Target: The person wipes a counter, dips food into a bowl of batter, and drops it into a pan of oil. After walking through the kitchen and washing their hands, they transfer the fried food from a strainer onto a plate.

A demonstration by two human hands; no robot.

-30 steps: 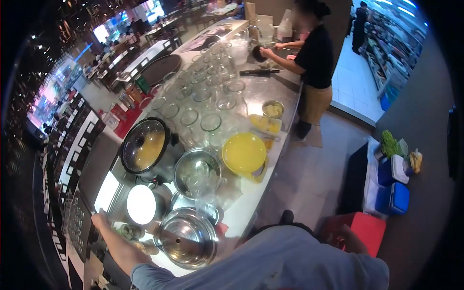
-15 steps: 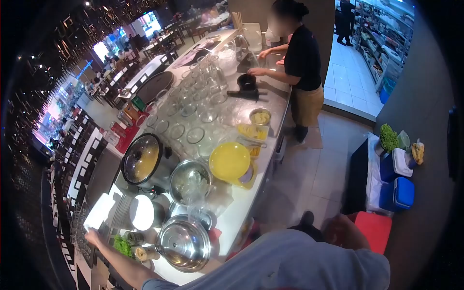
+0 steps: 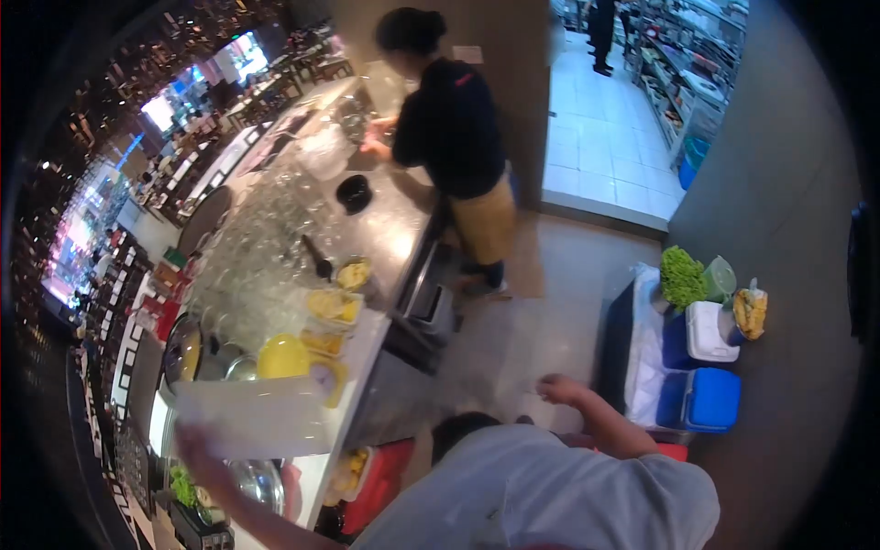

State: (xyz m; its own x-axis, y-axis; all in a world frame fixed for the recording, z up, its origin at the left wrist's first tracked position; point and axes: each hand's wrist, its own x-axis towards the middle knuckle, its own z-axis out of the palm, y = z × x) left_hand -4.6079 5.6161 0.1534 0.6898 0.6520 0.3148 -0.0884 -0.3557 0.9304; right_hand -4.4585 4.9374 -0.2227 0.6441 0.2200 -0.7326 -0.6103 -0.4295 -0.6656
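My left hand (image 3: 197, 447), smeared by motion, grips the near left edge of a long white rectangular plate (image 3: 261, 417). The plate is held above the counter and partly covers the metal bowls behind it. Beside the forearm are green lettuce leaves (image 3: 181, 486) and a shiny steel lid (image 3: 257, 484). Just beyond the plate lies a round yellow plate (image 3: 283, 357). Over the floor on the other side, my right hand (image 3: 556, 389) hangs away from the counter, fingers curled, with nothing visible in it.
Several clear glasses (image 3: 261, 229) crowd the counter, near tubs of yellow food (image 3: 332, 307) and a black bowl (image 3: 353, 194). A co-worker (image 3: 458, 137) stands at the far end. On the right, blue coolers (image 3: 712, 400) and lettuce (image 3: 683, 278) stand by the wall.
My left hand has lifted the white plate from the counter's far side and brought it rightward. My right hand has swung outward from my body. The view has turned, and the co-worker has shifted.
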